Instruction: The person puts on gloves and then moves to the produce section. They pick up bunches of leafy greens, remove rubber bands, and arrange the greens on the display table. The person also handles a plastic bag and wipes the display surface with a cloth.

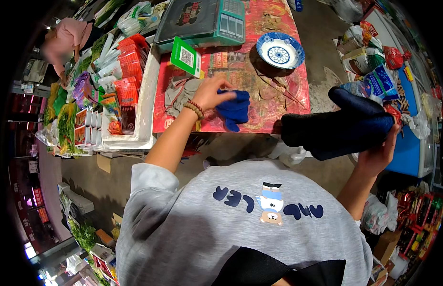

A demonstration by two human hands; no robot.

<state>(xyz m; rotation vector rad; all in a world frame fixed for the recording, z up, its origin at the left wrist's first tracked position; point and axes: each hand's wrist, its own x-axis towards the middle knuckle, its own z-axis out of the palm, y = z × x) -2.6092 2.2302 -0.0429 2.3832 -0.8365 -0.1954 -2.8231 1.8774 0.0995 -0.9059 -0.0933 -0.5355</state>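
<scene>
My left hand [212,93], wearing bead bracelets, is over the edge of a crumpled blue cloth item [235,111] on the red-covered table. Its thumb and fingers are apart; whether they touch the cloth is unclear. Left of the cloth, partly behind my hand, lies a grey fabric piece with reddish trim [178,93]. My right hand [379,153] grips one end of a dark navy, mitten-shaped padded item [339,132]. That item is held up off the table's right front corner, its other end pointing left.
On the table [268,96] stand a blue-and-white bowl [280,50], a green code sign [186,57] and a scale [207,26]. A white foam box [144,121] of packets borders it at left. Bagged goods [371,53] sit on a blue freezer [404,153] at right. A person [69,39] bends at far left.
</scene>
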